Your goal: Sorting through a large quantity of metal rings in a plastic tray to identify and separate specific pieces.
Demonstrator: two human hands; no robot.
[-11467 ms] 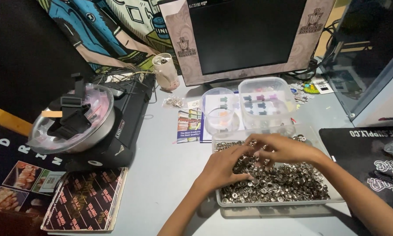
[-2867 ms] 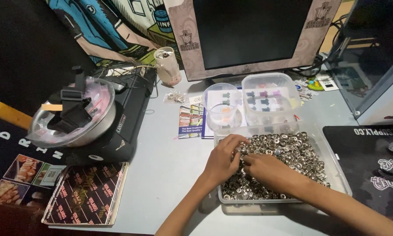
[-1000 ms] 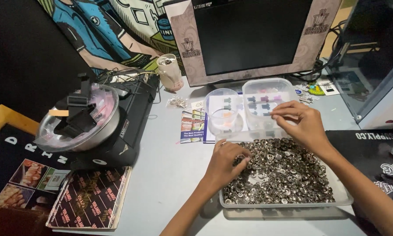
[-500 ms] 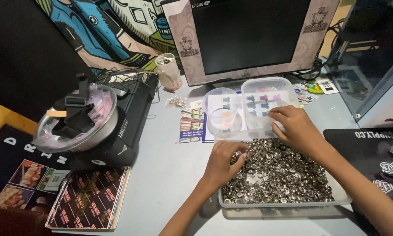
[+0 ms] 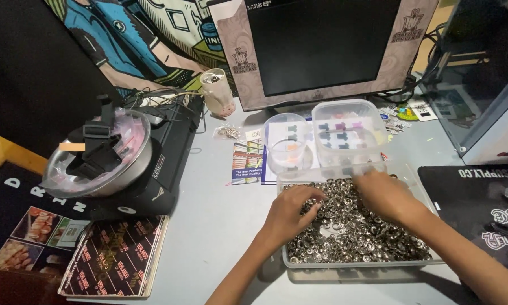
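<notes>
Head view, left hand (image 5: 290, 210), right hand (image 5: 385, 194), loose grip in metal rings (image 5: 355, 237)

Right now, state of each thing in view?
Tray: clear, full of small silver metal rings.
Left hand: in the rings at the tray's left side, fingers curled.
Right hand: palm down on the rings near the far edge.
Round tub: open, looks empty.
Square tub: lidded.
Monitor: dark.
Can: upright, opened.
</notes>
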